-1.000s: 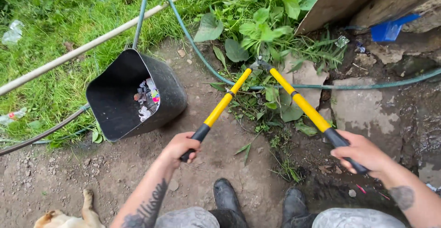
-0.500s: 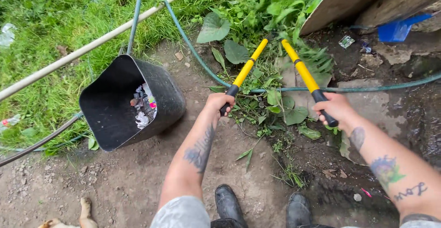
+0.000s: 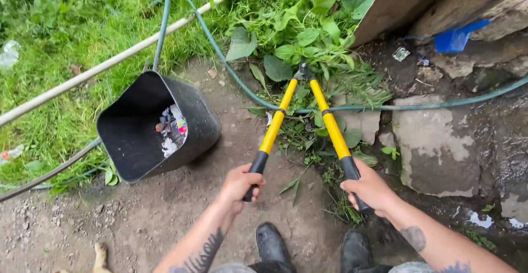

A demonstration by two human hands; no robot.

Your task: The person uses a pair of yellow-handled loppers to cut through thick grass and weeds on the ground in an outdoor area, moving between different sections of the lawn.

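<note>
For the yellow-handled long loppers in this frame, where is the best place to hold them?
Hold the yellow-handled long loppers by the two black end sleeves, coming from the near side, one hand per handle, as the left hand and right hand do. The blades point away into the leafy weeds, and the long arms probably give leverage.

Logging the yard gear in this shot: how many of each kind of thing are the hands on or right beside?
Long-handled shears, yellow handles, one in each hand: 1
Black bucket tipped on its side: 1
Green hoses: 1
Black boots: 2
Total: 5
</note>
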